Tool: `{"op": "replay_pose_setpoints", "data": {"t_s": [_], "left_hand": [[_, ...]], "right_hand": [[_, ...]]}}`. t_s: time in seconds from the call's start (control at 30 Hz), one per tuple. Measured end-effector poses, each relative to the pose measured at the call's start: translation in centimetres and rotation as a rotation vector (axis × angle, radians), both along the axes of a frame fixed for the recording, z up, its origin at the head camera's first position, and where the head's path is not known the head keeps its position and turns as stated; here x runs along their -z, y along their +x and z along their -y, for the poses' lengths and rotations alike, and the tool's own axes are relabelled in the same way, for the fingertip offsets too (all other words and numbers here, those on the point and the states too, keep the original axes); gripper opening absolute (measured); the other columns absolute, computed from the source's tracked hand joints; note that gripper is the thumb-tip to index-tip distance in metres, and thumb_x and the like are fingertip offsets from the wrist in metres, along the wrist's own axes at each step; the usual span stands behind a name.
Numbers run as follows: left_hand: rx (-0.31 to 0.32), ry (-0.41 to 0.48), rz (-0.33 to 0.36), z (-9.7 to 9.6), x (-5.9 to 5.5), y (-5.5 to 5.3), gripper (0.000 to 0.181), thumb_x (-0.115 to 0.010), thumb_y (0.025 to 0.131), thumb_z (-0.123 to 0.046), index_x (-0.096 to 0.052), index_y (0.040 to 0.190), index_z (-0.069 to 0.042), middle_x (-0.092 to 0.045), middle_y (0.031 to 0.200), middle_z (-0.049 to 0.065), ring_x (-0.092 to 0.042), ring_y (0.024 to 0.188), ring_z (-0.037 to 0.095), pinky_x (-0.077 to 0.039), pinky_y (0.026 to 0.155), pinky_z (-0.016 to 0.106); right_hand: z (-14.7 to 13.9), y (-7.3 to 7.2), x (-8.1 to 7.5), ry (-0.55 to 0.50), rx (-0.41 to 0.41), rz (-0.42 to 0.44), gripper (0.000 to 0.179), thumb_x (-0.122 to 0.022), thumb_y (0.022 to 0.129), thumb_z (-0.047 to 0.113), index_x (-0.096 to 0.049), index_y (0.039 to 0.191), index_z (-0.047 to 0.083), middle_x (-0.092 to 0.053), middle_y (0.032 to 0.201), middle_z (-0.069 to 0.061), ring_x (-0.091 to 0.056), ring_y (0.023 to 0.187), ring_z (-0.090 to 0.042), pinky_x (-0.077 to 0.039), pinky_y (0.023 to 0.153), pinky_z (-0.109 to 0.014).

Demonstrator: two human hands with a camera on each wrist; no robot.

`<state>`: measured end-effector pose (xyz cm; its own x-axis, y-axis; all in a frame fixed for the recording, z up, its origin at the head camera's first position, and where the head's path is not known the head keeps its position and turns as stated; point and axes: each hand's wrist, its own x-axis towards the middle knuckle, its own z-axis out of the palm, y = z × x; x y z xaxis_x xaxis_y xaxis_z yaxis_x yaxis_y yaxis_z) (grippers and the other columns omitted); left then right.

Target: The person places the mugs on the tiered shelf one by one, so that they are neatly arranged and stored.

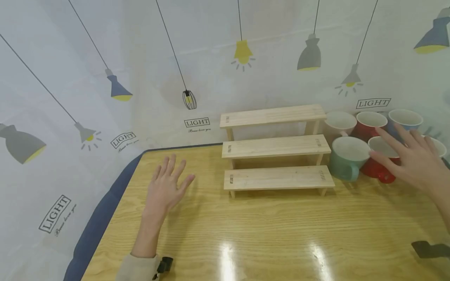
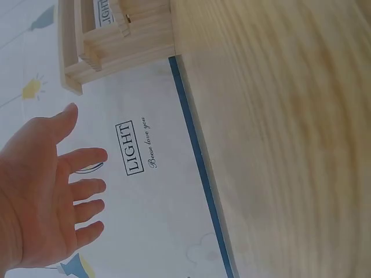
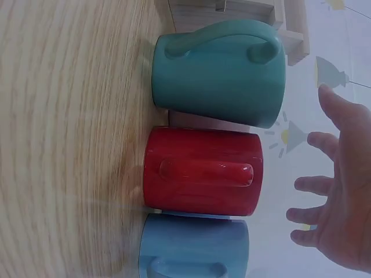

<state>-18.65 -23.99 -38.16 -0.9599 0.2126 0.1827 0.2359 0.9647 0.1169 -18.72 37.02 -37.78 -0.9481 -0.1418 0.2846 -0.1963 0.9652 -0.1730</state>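
Note:
My right hand (image 1: 413, 156) hovers over the mugs at the right, fingers spread and holding nothing. Under and beside it stand a teal mug (image 1: 342, 166), a red mug (image 3: 203, 179) and a light blue mug (image 3: 194, 243), handles facing me. Behind them are a pale mug (image 1: 339, 121), another red mug (image 1: 370, 125) and a blue mug (image 1: 406, 119). Left of the mugs stands a three-step wooden shelf (image 1: 277, 178) with bare steps. My left hand (image 1: 165, 191) is above the table, left of the shelf, fingers extended and nothing in it.
The wooden table (image 1: 218, 222) runs back to a wall covering (image 1: 147, 78) printed with lamps. A blue edge (image 1: 102, 214) borders the table at the left. A dark strap piece (image 1: 165, 264) sits at my left wrist.

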Motion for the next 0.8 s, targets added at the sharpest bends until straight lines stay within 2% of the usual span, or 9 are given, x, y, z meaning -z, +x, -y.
{"op": "replay_pose_setpoints", "data": {"t_s": [0.2,0.33,0.43,0.63,0.7,0.77,0.8], "left_hand": [[0.011,0.019,0.0,-0.3,0.2,-0.1,0.07,-0.038,0.105,-0.059,-0.038,0.156,-0.012,-0.015,0.166,0.017,-0.008,0.153,0.036,-0.01,0.123,0.052],[0.027,0.064,0.01,-0.6,0.4,-0.2,0.067,-0.04,0.105,-0.057,-0.042,0.154,-0.011,-0.02,0.164,0.02,-0.013,0.152,0.039,-0.012,0.122,0.053],[0.04,0.098,0.005,-0.8,0.7,-0.1,0.065,-0.042,0.105,-0.056,-0.045,0.152,-0.011,-0.025,0.162,0.022,-0.019,0.15,0.041,-0.016,0.121,0.055],[0.049,0.158,-0.004,-1.3,1.1,-0.3,0.065,-0.043,0.105,-0.056,-0.048,0.15,-0.01,-0.029,0.159,0.025,-0.025,0.148,0.043,-0.024,0.117,0.06],[0.057,0.187,-0.007,-1.5,1.2,-0.4,0.065,-0.044,0.105,-0.055,-0.049,0.149,-0.009,-0.032,0.157,0.027,-0.03,0.145,0.044,-0.028,0.115,0.061],[0.064,0.214,-0.003,-1.6,1.3,-0.5,0.065,-0.045,0.105,-0.055,-0.05,0.148,-0.007,-0.035,0.155,0.028,-0.035,0.142,0.046,-0.03,0.114,0.061],[0.067,0.228,0.001,-1.8,1.3,-0.5,0.065,-0.045,0.105,-0.055,-0.051,0.147,-0.006,-0.037,0.154,0.028,-0.037,0.14,0.047,-0.032,0.113,0.061]], "right_hand": [[0.0,0.4,0.0,-0.094,-0.059,-0.117,0.071,-0.052,0.104,0.046,-0.026,0.16,0.011,-0.022,0.157,-0.036,-0.018,0.142,-0.059,-0.006,0.117,-0.067],[0.3,0.7,-0.1,-0.184,-0.075,-0.161,0.066,-0.057,0.103,0.038,-0.034,0.157,0.006,-0.032,0.154,-0.034,-0.03,0.137,-0.059,-0.017,0.115,-0.068],[0.6,1.0,-0.2,-0.246,-0.065,-0.131,0.066,-0.059,0.103,0.035,-0.034,0.156,0.005,-0.034,0.153,-0.033,-0.032,0.135,-0.059,-0.02,0.111,-0.071],[1.0,1.3,-0.7,-0.346,-0.04,-0.024,0.068,-0.058,0.104,0.034,-0.03,0.155,-0.001,-0.034,0.147,-0.039,-0.029,0.134,-0.06,-0.016,0.11,-0.075],[1.3,1.4,-0.9,-0.352,-0.031,-0.007,0.068,-0.057,0.104,0.034,-0.03,0.154,-0.002,-0.037,0.143,-0.041,-0.032,0.13,-0.06,-0.022,0.106,-0.076],[1.5,1.6,-0.9,-0.361,-0.032,-0.009,0.066,-0.058,0.104,0.032,-0.033,0.153,-0.003,-0.041,0.139,-0.04,-0.036,0.126,-0.058,-0.028,0.117,-0.055],[1.6,1.7,-0.9,-0.364,-0.033,-0.013,0.065,-0.059,0.103,0.032,-0.034,0.152,-0.003,-0.043,0.137,-0.04,-0.038,0.123,-0.057,-0.033,0.114,-0.056]]}}
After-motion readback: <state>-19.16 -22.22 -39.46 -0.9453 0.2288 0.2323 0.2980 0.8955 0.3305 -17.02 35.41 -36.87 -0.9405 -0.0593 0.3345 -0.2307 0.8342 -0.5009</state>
